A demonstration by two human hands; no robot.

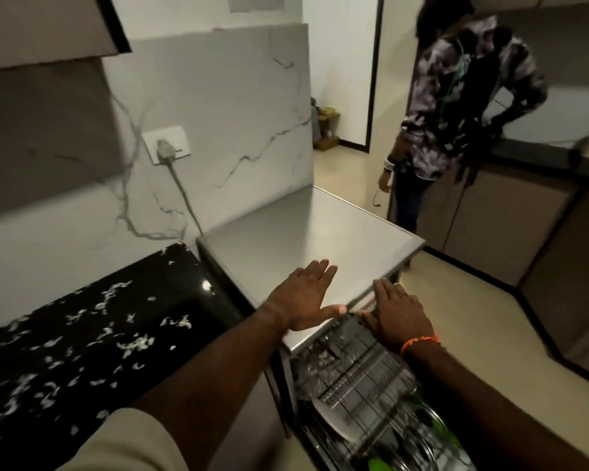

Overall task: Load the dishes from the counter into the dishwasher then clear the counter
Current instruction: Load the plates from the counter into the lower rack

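The dishwasher (306,239) stands right of the counter, its flat steel top bare. My left hand (303,297) lies flat and open on the front of that top. My right hand (397,316) is spread over the top's front edge, above the pulled-out wire racks (361,375). The racks hold a white plate (334,424), green items (436,426) and other dishes I cannot make out. The black speckled counter (82,341) at the left carries no dishes in view.
A marble-patterned wall holds a socket (166,144) whose grey cable runs down behind the dishwasher. A person in a patterned shirt (456,107) stands at the far right by beige cabinets (510,229). Pale floor stretches right of the dishwasher.
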